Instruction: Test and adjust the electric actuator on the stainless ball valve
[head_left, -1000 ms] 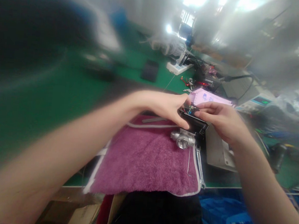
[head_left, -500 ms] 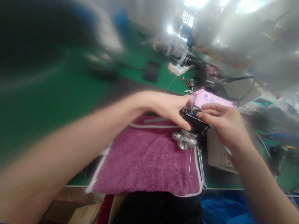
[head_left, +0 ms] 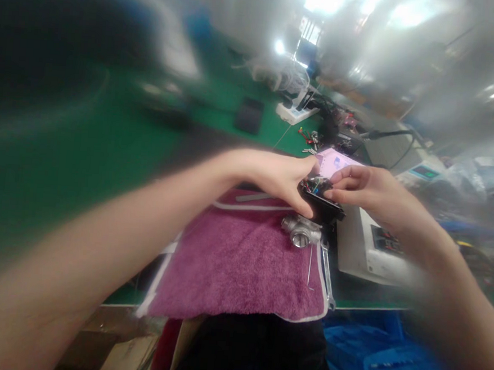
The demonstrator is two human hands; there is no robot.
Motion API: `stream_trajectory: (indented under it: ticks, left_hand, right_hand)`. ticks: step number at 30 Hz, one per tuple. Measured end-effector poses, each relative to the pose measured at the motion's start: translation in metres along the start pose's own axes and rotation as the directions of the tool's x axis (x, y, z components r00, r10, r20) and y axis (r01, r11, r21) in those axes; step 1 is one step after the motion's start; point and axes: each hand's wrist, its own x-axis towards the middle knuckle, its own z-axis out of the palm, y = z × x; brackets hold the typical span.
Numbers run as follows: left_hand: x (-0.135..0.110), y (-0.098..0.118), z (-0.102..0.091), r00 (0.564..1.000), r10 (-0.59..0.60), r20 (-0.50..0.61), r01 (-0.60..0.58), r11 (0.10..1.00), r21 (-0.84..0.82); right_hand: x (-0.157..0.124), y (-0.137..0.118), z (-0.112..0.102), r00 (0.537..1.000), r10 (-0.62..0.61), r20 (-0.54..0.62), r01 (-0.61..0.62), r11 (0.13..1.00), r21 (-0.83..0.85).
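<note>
My left hand grips the left side of a small black device with coloured wires showing on its open top. It is held just above the far right corner of a purple towel. My right hand is closed in a pinch at the device's top right, fingertips on the wiring. What those fingertips hold is too small to make out. A silver metal valve fitting lies on the towel right below the device.
A wrench and a thin rod lie at the towel's right edge. A white box-shaped unit stands to the right, a pink sheet behind the hands. A power strip and cables lie on the green bench. Blue bins are below.
My right forearm has swung outward to the right, uncovering the white unit. My right fingers have shifted slightly up on the device. My left hand has stayed put.
</note>
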Motion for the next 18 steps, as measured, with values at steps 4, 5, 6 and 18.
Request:
stream_trajectory:
  ticks: [4, 5, 6, 18]
  left_hand:
    - [0.000, -0.001, 0.001, 1.000, 0.023, 0.006, -0.023, 0.999, -0.036]
    - [0.000, -0.001, 0.001, 1.000, 0.028, 0.006, -0.027, 0.999, -0.043]
    - [0.000, -0.001, 0.001, 0.999, 0.032, 0.007, -0.031, 0.998, -0.048]
    - [0.000, -0.006, 0.000, 0.998, 0.063, 0.023, -0.061, 0.992, -0.107]
  right_hand:
    - [0.004, 0.012, -0.001, 0.999, -0.034, -0.005, 0.035, 0.998, 0.050]
    - [0.005, 0.017, -0.001, 0.999, -0.052, -0.001, 0.052, 0.996, 0.073]
    - [0.006, 0.022, -0.001, 0.998, -0.070, 0.007, 0.069, 0.993, 0.097]
    - [0.016, 0.049, 0.003, 0.991, -0.131, 0.005, 0.126, 0.964, 0.233]
